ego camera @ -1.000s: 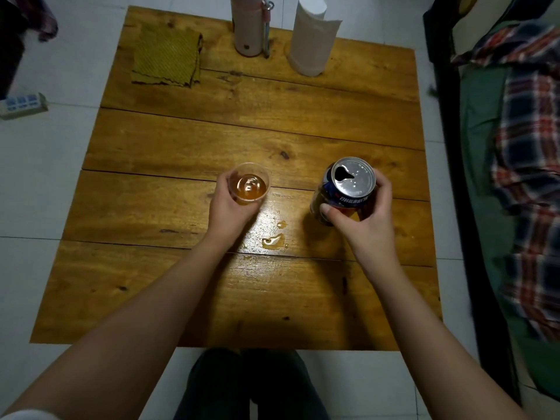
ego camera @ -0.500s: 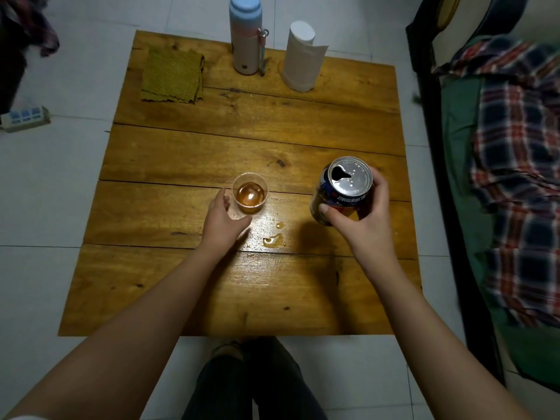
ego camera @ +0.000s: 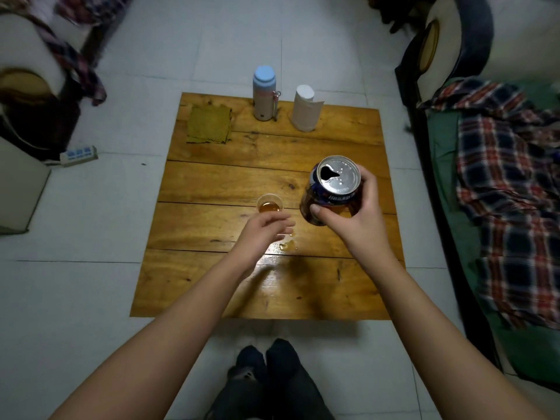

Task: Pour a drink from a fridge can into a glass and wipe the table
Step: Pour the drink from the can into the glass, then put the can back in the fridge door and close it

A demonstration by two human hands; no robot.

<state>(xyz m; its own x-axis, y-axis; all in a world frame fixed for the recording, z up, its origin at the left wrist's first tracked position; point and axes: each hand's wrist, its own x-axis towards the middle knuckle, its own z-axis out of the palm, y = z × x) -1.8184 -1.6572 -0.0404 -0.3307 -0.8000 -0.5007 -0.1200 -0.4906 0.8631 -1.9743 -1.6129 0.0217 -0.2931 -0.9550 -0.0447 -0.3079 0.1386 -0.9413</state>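
My right hand [ego camera: 357, 216] grips an opened blue drink can [ego camera: 333, 189], held upright above the wooden table [ego camera: 212, 286]. A small clear glass [ego camera: 269, 203] with amber drink stands on the table's middle. My left hand [ego camera: 263, 234] hovers just in front of the glass, fingers relaxed, holding nothing. A small amber spill [ego camera: 288, 244] lies on the wood beside my left hand. A folded green cloth [ego camera: 209, 124] lies at the table's far left corner.
A blue-lidded flask [ego camera: 264, 93] and a white paper roll [ego camera: 305, 109] stand at the table's far edge. A bed with a plaid blanket [ego camera: 509, 189] runs along the right. A power strip [ego camera: 79, 153] lies on the tiled floor at left. My legs [ego camera: 266, 380] are below.
My left hand has let go of the glass and drawn back toward me. My right hand has lifted the can higher. The view has pulled back and up from the table.
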